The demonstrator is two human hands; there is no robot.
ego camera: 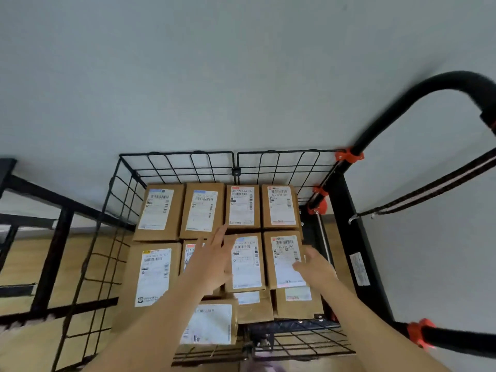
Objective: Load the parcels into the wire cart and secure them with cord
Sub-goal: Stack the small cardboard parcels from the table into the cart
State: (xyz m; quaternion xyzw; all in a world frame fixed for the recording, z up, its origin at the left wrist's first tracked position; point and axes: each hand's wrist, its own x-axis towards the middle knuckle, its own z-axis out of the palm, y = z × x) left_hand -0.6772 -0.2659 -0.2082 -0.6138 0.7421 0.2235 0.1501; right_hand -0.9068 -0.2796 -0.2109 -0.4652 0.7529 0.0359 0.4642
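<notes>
A black wire cart (236,167) stands below me, filled with several brown cardboard parcels (161,210) with white labels, laid flat in rows. My left hand (212,259) reaches over the middle row with fingers straight and spread, covering part of one parcel (189,253). My right hand (315,264) hovers over the right parcel of that row (283,251), fingers loosely extended, holding nothing. A dark cord with a metal hook (354,218) hangs stretched at the right, beside the cart's handle side. One parcel (209,323) lies nearest me.
The cart's black padded handle (402,103) with orange clamps (349,156) arches at the right. A black metal frame (51,264) stands to the left over a wooden floor. A pale wall fills the upper view.
</notes>
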